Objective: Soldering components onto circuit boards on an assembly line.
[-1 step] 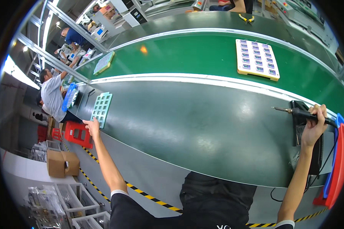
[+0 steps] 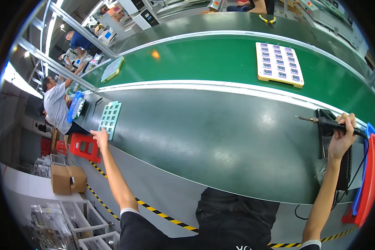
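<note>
At the left end of the dark green worktable lies a pale green tray (image 2: 111,114) with rows of square openings. My left hand (image 2: 101,139) reaches out to its near end, thumb over the edge, and appears to grip it there. On the far right my right hand (image 2: 341,139) is closed around the black handle of a soldering iron (image 2: 327,123). The iron's metal tip points left, above the table. Below it stands a black box-shaped unit (image 2: 345,168), partly hidden by my right forearm.
A white tray of small parts (image 2: 280,64) and another tray (image 2: 112,69) sit on the green conveyor belt (image 2: 187,62). Yellow-handled pliers (image 2: 267,20) lie beyond it. Red and blue bins (image 2: 368,179) stand at right. A red stool (image 2: 85,146) and a co-worker (image 2: 56,102) are at left.
</note>
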### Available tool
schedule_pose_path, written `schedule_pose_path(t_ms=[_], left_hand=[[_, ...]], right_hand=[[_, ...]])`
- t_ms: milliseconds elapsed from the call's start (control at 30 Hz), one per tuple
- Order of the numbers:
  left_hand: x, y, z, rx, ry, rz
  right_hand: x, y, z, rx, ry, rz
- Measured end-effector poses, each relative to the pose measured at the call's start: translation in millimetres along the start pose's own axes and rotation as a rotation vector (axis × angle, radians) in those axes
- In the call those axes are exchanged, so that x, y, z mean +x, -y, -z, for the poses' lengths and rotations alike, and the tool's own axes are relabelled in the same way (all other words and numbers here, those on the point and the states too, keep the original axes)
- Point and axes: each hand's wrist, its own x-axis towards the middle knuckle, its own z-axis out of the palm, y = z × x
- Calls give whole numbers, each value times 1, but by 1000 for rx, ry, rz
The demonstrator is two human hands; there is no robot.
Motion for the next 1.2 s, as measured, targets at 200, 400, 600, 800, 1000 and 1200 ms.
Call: schedule_pose_path(t_ms=[200,400,600,800,1000,1200], left_hand=[[-33,-58,18,-84,77,-274],[29,44,-36,47,122,174],[-4,15,-89,-4,223,44],[24,34,-74,89,212,-109],[63,55,-112,258,24,-658],[49,51,-118,178,-527,-714]], right_hand=[[0,6,1,-51,8,34],[4,7,-15,67,-26,18],[-3,14,-11,43,59,19],[-10,25,-6,10,-48,86],[2,56,9,-157,-362,396],[-20,72,3,-407,-391,699]])
